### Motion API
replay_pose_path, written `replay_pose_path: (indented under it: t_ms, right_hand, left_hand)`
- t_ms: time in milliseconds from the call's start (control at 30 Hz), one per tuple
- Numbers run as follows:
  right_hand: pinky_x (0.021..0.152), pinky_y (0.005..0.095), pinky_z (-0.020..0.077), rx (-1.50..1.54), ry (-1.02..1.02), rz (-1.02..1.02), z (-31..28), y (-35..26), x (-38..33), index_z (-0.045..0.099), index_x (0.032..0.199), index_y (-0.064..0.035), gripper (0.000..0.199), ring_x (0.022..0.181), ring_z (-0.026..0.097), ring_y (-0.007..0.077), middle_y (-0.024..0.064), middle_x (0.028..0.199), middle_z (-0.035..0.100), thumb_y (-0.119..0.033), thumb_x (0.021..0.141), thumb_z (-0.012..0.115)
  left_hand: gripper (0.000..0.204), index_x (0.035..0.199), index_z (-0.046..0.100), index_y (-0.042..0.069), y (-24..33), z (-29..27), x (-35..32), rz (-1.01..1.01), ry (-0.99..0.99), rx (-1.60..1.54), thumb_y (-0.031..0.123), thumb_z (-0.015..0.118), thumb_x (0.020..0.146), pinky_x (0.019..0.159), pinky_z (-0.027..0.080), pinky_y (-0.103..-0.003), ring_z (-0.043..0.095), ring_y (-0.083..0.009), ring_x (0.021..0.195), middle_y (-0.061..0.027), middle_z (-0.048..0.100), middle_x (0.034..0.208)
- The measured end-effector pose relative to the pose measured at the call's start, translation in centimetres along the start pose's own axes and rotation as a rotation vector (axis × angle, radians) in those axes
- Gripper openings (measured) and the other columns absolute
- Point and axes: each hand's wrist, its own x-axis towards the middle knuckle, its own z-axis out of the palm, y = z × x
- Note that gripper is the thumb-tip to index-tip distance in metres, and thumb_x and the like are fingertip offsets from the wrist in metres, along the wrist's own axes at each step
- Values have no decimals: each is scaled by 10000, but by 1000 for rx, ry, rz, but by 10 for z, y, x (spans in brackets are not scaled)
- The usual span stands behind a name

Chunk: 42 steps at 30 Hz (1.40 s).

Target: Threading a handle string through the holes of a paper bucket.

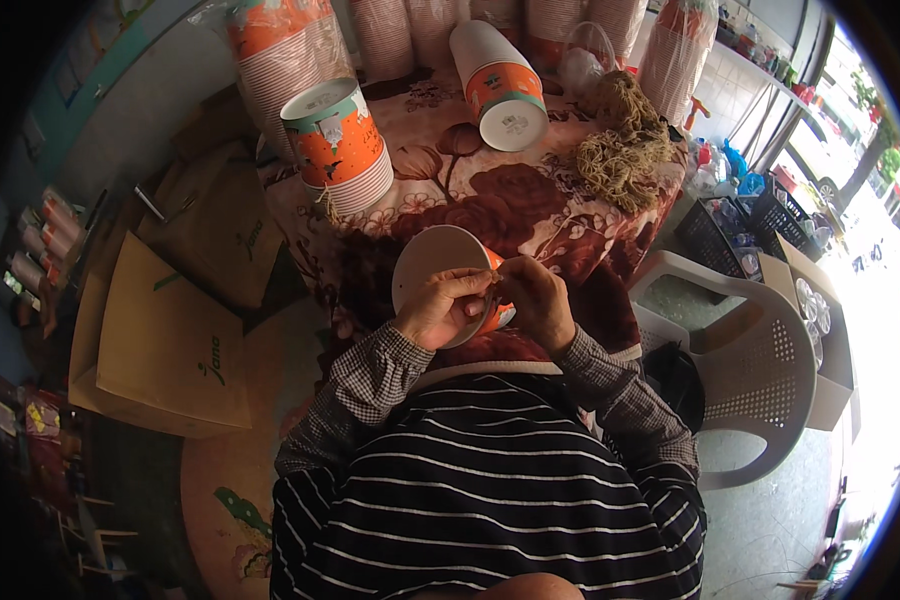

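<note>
A table draped in a dark red floral blanket (500, 215) anchors the scene. Right of it stands a white plastic chair (760, 360); left of it lie flat brown cardboard boxes (170, 340). On the table rest two stacks of orange-and-white paper tubs (342, 150) and a tangle of tan twine (620, 145). At the table's near edge, a single orange-and-white paper tub (440, 270) lies tilted, base toward the camera. The left hand (440, 308) curls over its rim; the right hand (535, 298) pinches at the same rim, what it pinches hidden. Steadying the tub firmly seems wise; nothing blocks the hands.
</note>
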Motion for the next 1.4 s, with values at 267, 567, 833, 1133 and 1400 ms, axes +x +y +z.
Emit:
replay_pose_path:
  t_ms: [267, 567, 833, 1133, 1400]
  right_hand:
    - [686, 243, 535, -114, 45, -99, -2, -16, 1, 646, 1002, 1, 131, 769, 670, 109, 79, 835, 696, -32, 876, 654]
    - [688, 238, 535, -136, 60, -109, -5, -16, 1, 657, 1008, 7, 141, 774, 664, 102, 74, 857, 699, -11, 868, 653]
    - [712, 231, 526, 89, 52, 73, -6, -8, 3, 660, 1004, 14, 115, 783, 646, 92, 48, 860, 696, -32, 905, 624]
    - [680, 249, 533, 173, 29, 201, -12, -9, 8, 635, 999, 19, 145, 768, 654, 104, 60, 832, 692, -95, 916, 599]
    - [665, 225, 533, 134, -26, 213, -15, -8, 8, 619, 1036, 8, 134, 781, 647, 83, 45, 867, 686, -81, 944, 578]
  left_hand:
    - [188, 1035, 654, -34, -6, 3, 2, 43, 95, -34, 116, 585, 945, 638, 413, -195, 469, -87, 677, -17, 592, 836]
    - [182, 1034, 662, -12, -8, 2, 2, 186, 79, 242, 126, 592, 940, 646, 421, -202, 518, -70, 674, -16, 640, 851]
    - [168, 1033, 656, -23, -6, 6, 1, 254, 125, 414, 100, 591, 938, 664, 442, -184, 558, -54, 717, -14, 650, 866]
    - [135, 999, 649, -21, -8, 1, 4, 478, 215, 756, 82, 617, 919, 725, 506, -197, 628, -70, 814, -32, 678, 869]
    - [123, 975, 649, -27, -11, -6, 8, 522, 227, 839, 77, 630, 912, 683, 498, -194, 625, -64, 768, -25, 682, 840]
